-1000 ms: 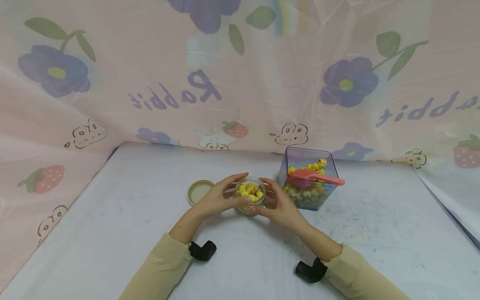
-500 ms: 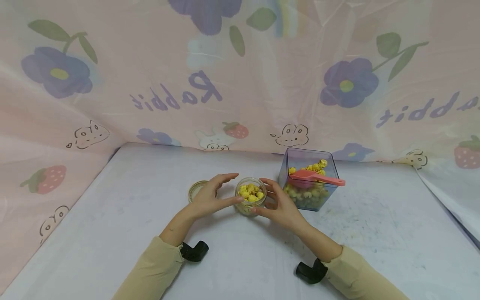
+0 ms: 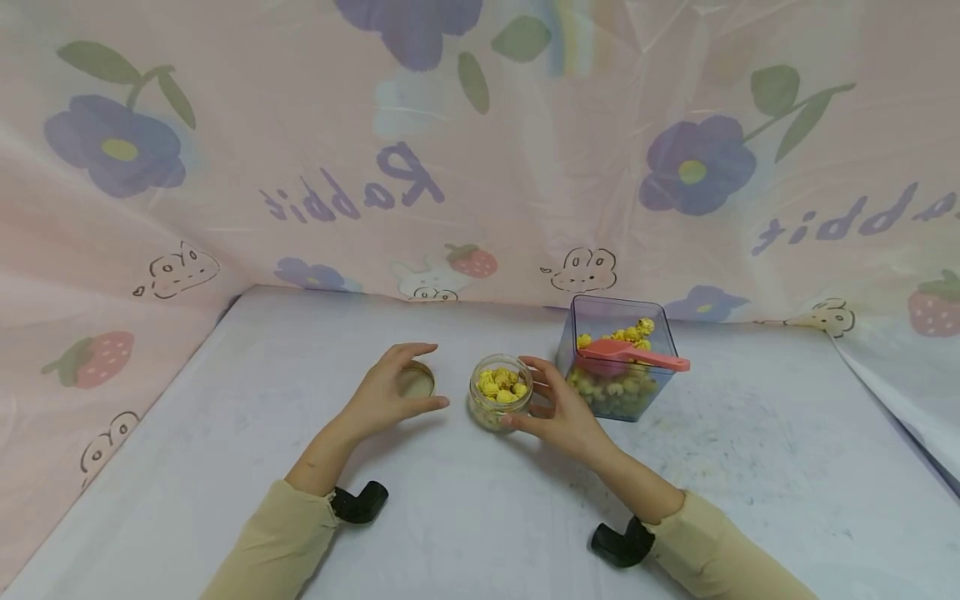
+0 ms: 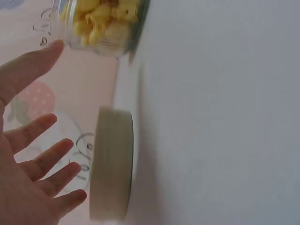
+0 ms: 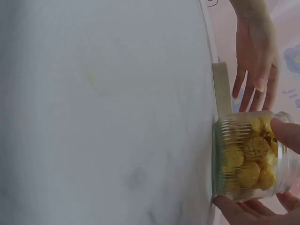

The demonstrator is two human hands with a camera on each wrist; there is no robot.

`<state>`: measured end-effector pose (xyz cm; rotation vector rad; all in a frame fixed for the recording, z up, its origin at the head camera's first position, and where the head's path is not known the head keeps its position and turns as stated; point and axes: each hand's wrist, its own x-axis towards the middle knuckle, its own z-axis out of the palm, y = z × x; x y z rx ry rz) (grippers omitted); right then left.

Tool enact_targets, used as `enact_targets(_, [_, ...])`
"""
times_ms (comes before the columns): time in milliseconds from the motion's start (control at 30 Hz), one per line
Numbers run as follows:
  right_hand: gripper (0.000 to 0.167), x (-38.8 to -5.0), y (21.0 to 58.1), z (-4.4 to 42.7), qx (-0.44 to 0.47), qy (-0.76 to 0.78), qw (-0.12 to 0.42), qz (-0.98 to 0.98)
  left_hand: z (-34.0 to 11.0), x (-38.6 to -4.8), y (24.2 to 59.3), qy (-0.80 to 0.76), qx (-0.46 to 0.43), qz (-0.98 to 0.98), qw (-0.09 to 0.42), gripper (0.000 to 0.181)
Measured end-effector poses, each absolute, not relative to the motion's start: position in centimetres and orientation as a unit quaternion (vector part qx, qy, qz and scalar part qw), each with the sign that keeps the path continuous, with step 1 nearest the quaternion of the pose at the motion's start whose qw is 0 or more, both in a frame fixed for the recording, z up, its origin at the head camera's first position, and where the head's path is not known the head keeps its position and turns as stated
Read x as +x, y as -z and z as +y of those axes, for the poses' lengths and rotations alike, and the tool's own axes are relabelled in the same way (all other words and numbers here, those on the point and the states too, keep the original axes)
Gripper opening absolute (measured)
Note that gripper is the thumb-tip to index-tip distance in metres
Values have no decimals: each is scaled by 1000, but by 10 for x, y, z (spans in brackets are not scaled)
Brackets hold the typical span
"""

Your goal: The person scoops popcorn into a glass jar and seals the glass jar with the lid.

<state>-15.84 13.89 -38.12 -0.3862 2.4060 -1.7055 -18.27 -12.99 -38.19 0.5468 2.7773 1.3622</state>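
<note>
A clear glass jar (image 3: 491, 414) of yellow popcorn stands upright and uncovered on the table. My right hand (image 3: 558, 414) holds it from the right side, thumb in front and fingers behind; in the right wrist view the ribbed jar (image 5: 246, 157) sits between the thumb and fingers. My left hand (image 3: 384, 395) hovers above the round jar lid (image 3: 417, 381), its fingers spread and holding nothing. The left wrist view has the pale lid (image 4: 111, 164) flat on the table beside the fingertips, apart from them. Part of the lid is hidden behind that hand in the head view.
Right of the jar stands a clear bluish square container (image 3: 617, 400) with more popcorn inside. A pink scoop (image 3: 633, 354) lies across its rim, handle pointing right. The white table (image 3: 480, 517) meets a printed pink curtain (image 3: 495, 192) at the back.
My left hand has let go of the jar and moved left, over the lid. The right hand has stayed on the jar, which has hardly moved.
</note>
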Motion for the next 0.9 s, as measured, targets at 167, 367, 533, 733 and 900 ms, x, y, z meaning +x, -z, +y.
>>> enact_targets(167, [78, -159, 383, 139, -127, 575, 85, 804, -141, -182, 381, -431, 155, 889, 18, 84])
enact_targets(367, [78, -159, 383, 139, -122, 572, 86, 806, -149, -184, 384, -418, 147, 896, 23, 89])
enact_targets(533, [78, -160, 383, 138, -124, 573, 87, 805, -152, -184, 388, -401, 146, 904, 23, 93])
enact_targets(733, [78, -160, 384, 138, -124, 573, 91, 805, -155, -185, 391, -400, 136, 906, 35, 100])
enact_targets(900, [78, -161, 384, 139, -124, 573, 92, 805, -156, -185, 391, -401, 130, 906, 44, 104])
